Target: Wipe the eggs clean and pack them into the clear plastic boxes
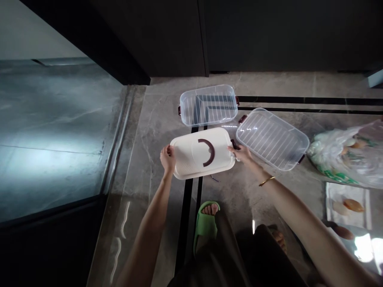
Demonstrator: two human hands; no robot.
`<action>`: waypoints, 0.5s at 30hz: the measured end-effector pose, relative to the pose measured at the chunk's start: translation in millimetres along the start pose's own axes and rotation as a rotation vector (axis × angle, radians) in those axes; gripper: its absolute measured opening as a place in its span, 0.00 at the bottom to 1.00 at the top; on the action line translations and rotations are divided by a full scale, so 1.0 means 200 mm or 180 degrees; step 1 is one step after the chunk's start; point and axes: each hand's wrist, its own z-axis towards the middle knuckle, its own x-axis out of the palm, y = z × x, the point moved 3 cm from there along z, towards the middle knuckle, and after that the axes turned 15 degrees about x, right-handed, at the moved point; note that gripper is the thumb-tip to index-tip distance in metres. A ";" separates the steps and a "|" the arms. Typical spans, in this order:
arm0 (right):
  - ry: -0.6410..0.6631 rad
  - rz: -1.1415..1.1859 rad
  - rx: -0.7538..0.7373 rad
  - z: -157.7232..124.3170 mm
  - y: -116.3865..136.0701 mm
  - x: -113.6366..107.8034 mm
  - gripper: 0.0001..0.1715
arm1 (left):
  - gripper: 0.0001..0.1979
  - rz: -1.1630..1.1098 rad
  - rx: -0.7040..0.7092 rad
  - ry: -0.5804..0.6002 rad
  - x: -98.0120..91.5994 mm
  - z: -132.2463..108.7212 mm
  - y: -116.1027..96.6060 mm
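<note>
White lid [193, 154] with brown handle [212, 152], mid-frame. Left hand [168, 158] clamped on its left end, right hand [241, 154] clamped on right end near brown latch [233, 143]. Clear ribbed bin [209, 105] upper center, second clear bin [273, 139] right of center.

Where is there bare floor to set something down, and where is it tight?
Bare floor lies between the left hand and the metal door track. A smaller patch sits between the green slipper and the right forearm. Crowded: around the right hand, with the white lid, a clear tray and, beyond, a plastic bag.
</note>
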 end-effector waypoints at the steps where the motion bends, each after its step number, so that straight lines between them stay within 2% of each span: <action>1: -0.0140 -0.0027 -0.0051 0.00 0.00 0.00 0.26 | 0.16 0.0072 0.0053 -0.0045 0.01 -0.01 0.00; 5: -0.0404 -0.0069 -0.0120 0.00 -0.01 0.02 0.26 | 0.14 0.0211 0.0167 -0.0100 0.03 0.01 -0.01; 9: -0.0165 -0.0036 -0.0022 0.01 0.01 0.02 0.28 | 0.13 0.0198 0.0137 -0.0105 0.03 0.02 -0.01; 15: 0.0099 0.0154 0.0028 0.01 0.04 0.03 0.30 | 0.16 0.0002 -0.0049 -0.0070 -0.01 -0.04 0.01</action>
